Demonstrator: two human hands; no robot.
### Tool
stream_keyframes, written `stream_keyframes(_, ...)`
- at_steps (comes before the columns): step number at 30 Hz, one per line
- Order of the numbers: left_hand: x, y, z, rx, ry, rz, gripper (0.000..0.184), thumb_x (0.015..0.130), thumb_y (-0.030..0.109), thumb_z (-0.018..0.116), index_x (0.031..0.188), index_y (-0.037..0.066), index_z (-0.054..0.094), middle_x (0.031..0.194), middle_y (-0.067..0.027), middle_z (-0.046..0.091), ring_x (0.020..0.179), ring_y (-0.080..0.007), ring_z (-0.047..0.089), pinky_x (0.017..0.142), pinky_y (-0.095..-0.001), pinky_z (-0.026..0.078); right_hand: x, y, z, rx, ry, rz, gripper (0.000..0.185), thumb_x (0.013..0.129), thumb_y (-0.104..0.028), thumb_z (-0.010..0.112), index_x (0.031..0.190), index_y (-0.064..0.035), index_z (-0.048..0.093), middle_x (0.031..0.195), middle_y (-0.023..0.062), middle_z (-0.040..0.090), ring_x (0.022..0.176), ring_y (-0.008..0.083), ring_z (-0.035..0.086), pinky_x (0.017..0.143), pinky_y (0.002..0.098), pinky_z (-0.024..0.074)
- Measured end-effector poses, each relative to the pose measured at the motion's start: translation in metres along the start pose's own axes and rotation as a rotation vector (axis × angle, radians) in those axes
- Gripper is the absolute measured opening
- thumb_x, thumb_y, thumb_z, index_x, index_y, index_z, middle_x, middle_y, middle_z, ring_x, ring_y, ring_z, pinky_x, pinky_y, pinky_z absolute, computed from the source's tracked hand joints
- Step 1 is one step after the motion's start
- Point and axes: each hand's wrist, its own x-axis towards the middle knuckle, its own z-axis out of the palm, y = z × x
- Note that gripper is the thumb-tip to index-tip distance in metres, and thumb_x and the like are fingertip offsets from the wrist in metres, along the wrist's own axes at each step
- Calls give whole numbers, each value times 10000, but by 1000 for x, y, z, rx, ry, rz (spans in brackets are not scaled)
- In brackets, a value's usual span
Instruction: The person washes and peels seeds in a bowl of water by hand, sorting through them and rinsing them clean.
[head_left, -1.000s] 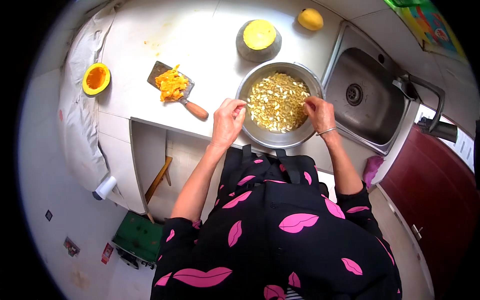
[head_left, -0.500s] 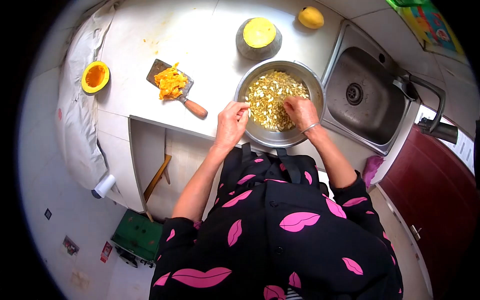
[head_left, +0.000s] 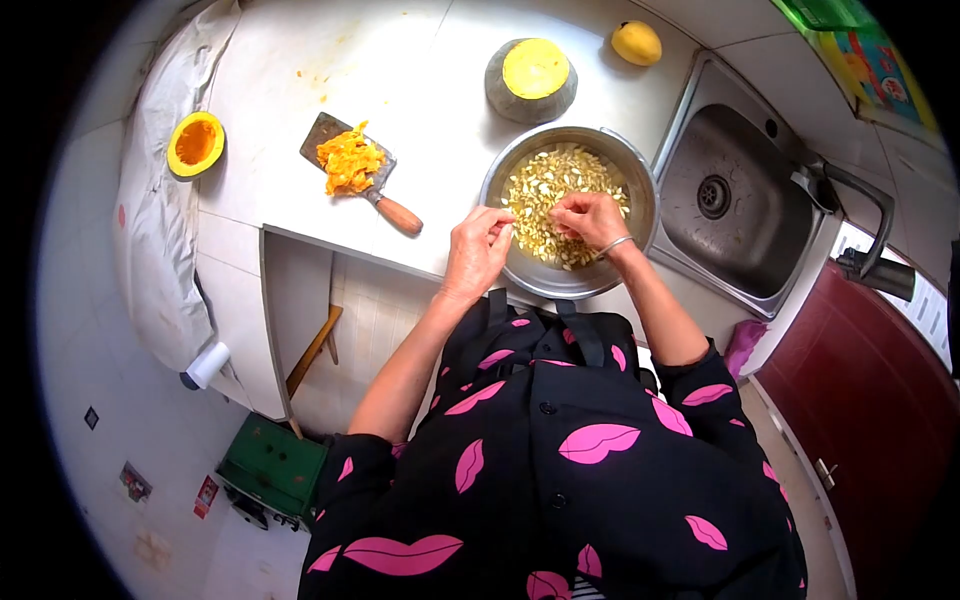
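A metal basin point(head_left: 644, 195) stands at the counter's front edge with many pale pumpkin seeds point(head_left: 545, 183) in liquid. My left hand point(head_left: 477, 252) is at the basin's left rim, thumb and fingers pinched together, with a small pale seed seemingly at their tips. Over the seeds, my right hand point(head_left: 592, 219) is closed with its fingertips bent down; whatever they hold is hidden. Behind the basin sits a cut pumpkin piece point(head_left: 534, 68), its yellow cut face up.
Left of the basin lies a wooden-handled cleaver point(head_left: 397, 215) carrying orange pumpkin pulp point(head_left: 349, 160). A hollowed pumpkin piece point(head_left: 196, 144) sits at the far left. A yellow fruit point(head_left: 637, 43) is at the back. The steel sink point(head_left: 735, 240) with its faucet point(head_left: 880, 205) adjoins on the right.
My right hand has shifted left over the seeds, closer to my left hand. My left hand stays pinched at the rim. The view has moved slightly.
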Motion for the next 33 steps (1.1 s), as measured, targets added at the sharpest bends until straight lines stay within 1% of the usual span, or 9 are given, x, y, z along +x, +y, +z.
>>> stream_keyframes(2, 1, 1, 3, -47, -17, -20, 169, 842, -29, 610, 1005, -25, 656, 937, -105, 622, 763, -149, 655, 688, -242, 550, -11, -6, -6, 290, -79, 76, 144, 862, -163, 692, 860, -20, 705, 703, 44, 673, 560, 73, 602, 503, 221, 484)
stream_keyframes(6, 4, 16, 8, -30, -68, 48, 209, 829, -27, 626, 1036, -13, 654, 934, -102, 617, 820, -151, 643, 713, -243, 552, -26, -16, -16, 373, -156, 134, 198, 899, -180, 659, 1005, -20, 707, 686, 28, 659, 559, 55, 592, 492, 181, 480)
stream_keyframes(11, 7, 27, 16, -83, -127, 110, 271, 796, -34, 654, 1065, -12, 634, 965, -126, 606, 817, -188, 657, 701, -284, 562, -37, -23, -18, 575, -332, 136, 338, 978, -259, 523, 1150, 10, 635, 958, 61, 686, 668, 88, 641, 565, 208, 555)
stream_keyframes(14, 7, 29, 19, -110, -151, 119, 273, 795, -18, 671, 1065, -8, 637, 978, -125, 603, 827, -193, 665, 691, -287, 562, -37, -23, -16, 679, -403, 112, 355, 988, -239, 483, 1176, 37, 606, 995, 74, 677, 730, 102, 652, 579, 218, 563)
stream_keyframes(23, 7, 22, 19, 72, -91, 154, 154, 785, 4, 694, 935, -8, 664, 862, -101, 611, 731, -188, 656, 647, -277, 545, -44, -29, -12, 627, -455, 138, 341, 971, -173, 459, 1199, 48, 583, 1120, 117, 652, 755, 138, 665, 599, 241, 570)
stream_keyframes(26, 8, 10, 18, -97, -63, 63, 124, 799, -8, 687, 920, -17, 665, 839, -74, 633, 721, -135, 639, 635, -253, 533, -43, -30, -15, 505, -437, 132, 329, 963, -174, 484, 1194, 33, 593, 1085, 114, 661, 734, 140, 671, 586, 231, 559)
stream_keyframes(28, 8, 4, 16, -231, -59, -54, 103, 805, -17, 677, 907, -23, 663, 839, -60, 642, 709, -108, 631, 629, -236, 527, -31, -18, -19, 199, -263, 114, 278, 930, -165, 548, 1113, 19, 647, 885, 92, 712, 714, 129, 677, 564, 250, 538)
stream_keyframes(30, 7, 4, 11, -349, -72, -190, 86, 800, -27, 664, 886, -27, 660, 844, -58, 640, 680, -97, 627, 621, -222, 522, -21, -26, -26, -213, -11, 21, 246, 881, -159, 605, 1066, -12, 671, 803, 119, 711, 708, 185, 692, 602, 316, 542)
stream_keyframes(33, 7, 5, 7, -521, -105, -242, 72, 838, -31, 644, 908, -38, 630, 836, -64, 638, 693, -106, 635, 639, -225, 547, -4, -23, -25, -463, 208, -215, 215, 823, -166, 663, 1010, -60, 672, 814, 143, 692, 727, 272, 684, 654, 384, 535)
